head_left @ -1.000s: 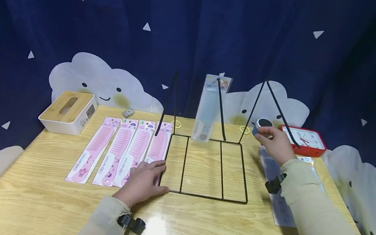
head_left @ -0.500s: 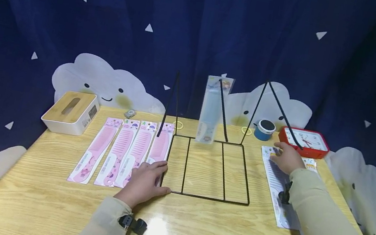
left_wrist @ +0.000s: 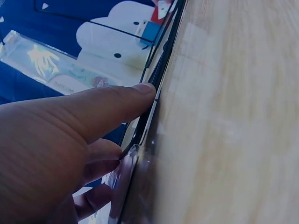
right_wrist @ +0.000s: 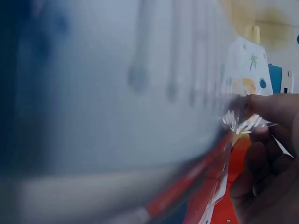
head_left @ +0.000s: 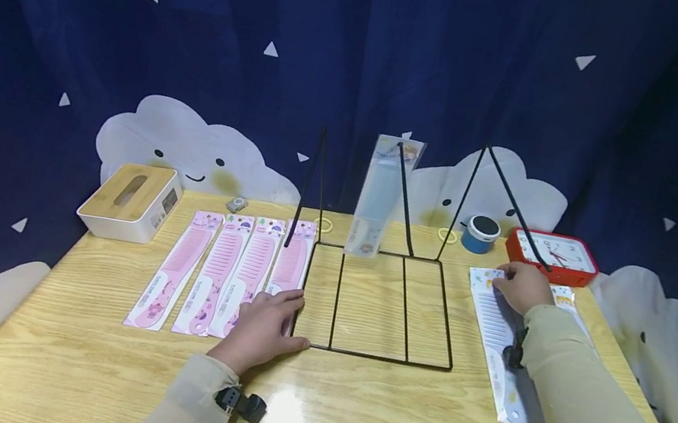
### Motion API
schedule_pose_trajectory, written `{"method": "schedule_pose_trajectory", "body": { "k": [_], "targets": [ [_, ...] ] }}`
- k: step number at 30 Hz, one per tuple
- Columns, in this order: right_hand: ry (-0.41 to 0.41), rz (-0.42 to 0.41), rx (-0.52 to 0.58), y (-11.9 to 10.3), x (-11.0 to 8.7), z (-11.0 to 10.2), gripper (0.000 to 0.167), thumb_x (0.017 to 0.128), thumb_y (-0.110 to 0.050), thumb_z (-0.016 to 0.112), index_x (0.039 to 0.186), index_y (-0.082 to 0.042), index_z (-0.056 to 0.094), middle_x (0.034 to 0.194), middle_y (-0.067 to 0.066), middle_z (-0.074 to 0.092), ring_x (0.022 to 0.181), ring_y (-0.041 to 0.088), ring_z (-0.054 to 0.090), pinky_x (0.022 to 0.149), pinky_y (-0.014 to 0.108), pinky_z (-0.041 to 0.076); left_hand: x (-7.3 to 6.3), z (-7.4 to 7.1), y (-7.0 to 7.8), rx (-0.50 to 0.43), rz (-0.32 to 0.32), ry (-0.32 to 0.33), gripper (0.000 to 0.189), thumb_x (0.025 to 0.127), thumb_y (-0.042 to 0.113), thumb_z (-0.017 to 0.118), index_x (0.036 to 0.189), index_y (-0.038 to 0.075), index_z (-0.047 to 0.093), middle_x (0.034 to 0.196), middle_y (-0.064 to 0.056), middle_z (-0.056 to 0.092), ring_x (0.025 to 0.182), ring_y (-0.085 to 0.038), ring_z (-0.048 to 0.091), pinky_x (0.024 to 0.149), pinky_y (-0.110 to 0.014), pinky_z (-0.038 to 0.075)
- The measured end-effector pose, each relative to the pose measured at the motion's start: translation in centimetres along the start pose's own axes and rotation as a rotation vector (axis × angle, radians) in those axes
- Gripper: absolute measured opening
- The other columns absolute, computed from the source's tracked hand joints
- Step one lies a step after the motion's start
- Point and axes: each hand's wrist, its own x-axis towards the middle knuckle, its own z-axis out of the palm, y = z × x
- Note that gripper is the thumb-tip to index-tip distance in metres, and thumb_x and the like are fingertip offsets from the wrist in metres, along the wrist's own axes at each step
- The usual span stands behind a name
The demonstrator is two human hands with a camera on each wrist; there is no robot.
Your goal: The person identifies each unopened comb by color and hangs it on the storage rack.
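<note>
At the right of the head view, my right hand (head_left: 524, 288) pinches the top end of a packaged light-coloured comb (head_left: 498, 330). The right wrist view shows thumb and fingers on its clear wrapper, the comb (right_wrist: 177, 88) filling much of that view, blurred. More packs lie partly hidden under my forearm. My left hand (head_left: 259, 330) rests at the front left corner of a black wire rack (head_left: 381, 358). In the left wrist view its thumb (left_wrist: 117, 100) presses along the bar. A packaged blue comb (head_left: 378, 192) hangs from the rack's middle hook.
Several packaged pink combs (head_left: 185, 252) lie left of the rack. Behind them stand a tissue box (head_left: 132, 205) and a small grey clip-like item (head_left: 236, 204). A blue round speaker (head_left: 480, 235) and a red clock (head_left: 587, 274) sit back right, near a yellow ring (head_left: 447, 237).
My right hand has let go of the blue speaker, moved down and right, and taken hold of a packaged comb's top end. My left hand has stayed at the rack's corner.
</note>
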Motion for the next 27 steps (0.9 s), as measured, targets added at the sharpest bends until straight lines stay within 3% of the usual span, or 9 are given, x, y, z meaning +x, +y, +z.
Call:
{"method": "schedule_pose_trajectory", "body": {
  "k": [4,9,15,20,22,27],
  "targets": [
    [0.043,0.016,0.061,-0.5,-0.4,-0.2,0.027,0.092,-0.021,0.062,0.106,0.002,0.066,0.099,0.018,0.066,0.088,0.032,0.057,0.078,0.044,0.045,0.0,0.0,0.0,-0.001,-0.006,0.003,0.077,0.080,0.048,0.081,0.141,0.008,0.058,0.153,-0.003,0.048,0.115,-0.028,0.050,0.085,-0.047,0.038],
    [0.051,0.036,0.147,-2.7,-1.4,-1.2,0.029,0.097,-0.025,0.057,0.111,0.001,0.061,0.107,0.020,0.060,0.095,0.034,0.053,0.078,0.042,0.042,0.0,0.1,0.0,0.001,-0.009,-0.001,0.077,0.080,0.048,0.081,0.141,0.008,0.058,0.153,-0.003,0.047,0.117,-0.029,0.050,0.084,-0.047,0.038],
    [0.085,-0.001,0.244,-5.9,-3.0,-2.5,0.032,0.100,-0.027,0.051,0.116,0.000,0.058,0.114,0.020,0.058,0.101,0.034,0.050,0.085,0.042,0.038,0.0,0.2,-0.1,0.004,-0.013,0.000,0.077,0.080,0.047,0.081,0.142,0.008,0.058,0.153,-0.003,0.047,0.117,-0.029,0.050,0.084,-0.046,0.037],
    [0.137,-0.031,0.371,-9.0,-4.7,-3.5,0.031,0.100,-0.027,0.050,0.114,-0.001,0.057,0.107,0.015,0.055,0.098,0.028,0.048,0.082,0.036,0.036,0.0,0.2,-0.1,0.003,-0.011,-0.001,0.077,0.080,0.047,0.081,0.142,0.008,0.057,0.153,-0.003,0.048,0.118,-0.031,0.050,0.084,-0.048,0.038],
    [0.166,-0.059,0.408,-10.2,-5.4,-3.8,0.029,0.100,-0.025,0.051,0.113,0.000,0.058,0.104,0.013,0.054,0.095,0.025,0.047,0.079,0.033,0.036,0.0,0.2,0.0,0.001,-0.012,-0.002,0.077,0.080,0.047,0.081,0.142,0.008,0.057,0.153,-0.004,0.048,0.119,-0.031,0.050,0.085,-0.048,0.038],
    [0.306,-0.266,0.450,-13.1,-7.6,-4.0,0.016,0.096,-0.012,0.056,0.103,0.001,0.063,0.084,0.010,0.055,0.078,0.018,0.047,0.068,0.026,0.036,0.0,0.1,0.0,0.000,-0.016,-0.007,0.077,0.080,0.047,0.081,0.142,0.007,0.057,0.153,-0.003,0.047,0.118,-0.031,0.049,0.084,-0.047,0.038]
  ]
}}
